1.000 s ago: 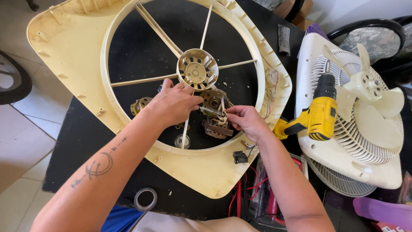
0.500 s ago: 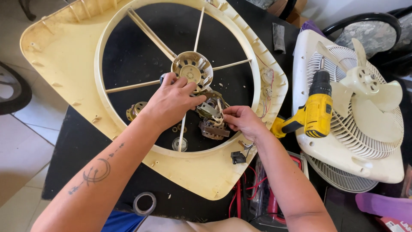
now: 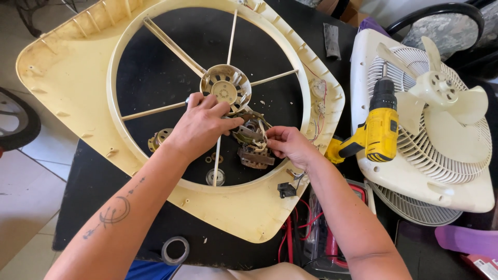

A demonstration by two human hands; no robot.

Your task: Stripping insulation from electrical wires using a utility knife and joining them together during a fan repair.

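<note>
Little has shifted since the earlier frames: both hands remain at the motor, with the view drawn slightly closer. On the black table [image 3: 171,223] a cream fan frame [image 3: 67,78] is laid flat, its lower corner near the front edge. At the right edge a grille [image 3: 441,176] with a blade [image 3: 441,93] is seen, and a yellow drill [image 3: 378,132] rests on it. Beside the frame's hub [image 3: 225,91], the motor [image 3: 252,148] is gripped: the left hand [image 3: 199,127] is curled over its top, the right hand [image 3: 290,146] pinches its side. A tape roll [image 3: 175,250] lies at the front edge.
</note>
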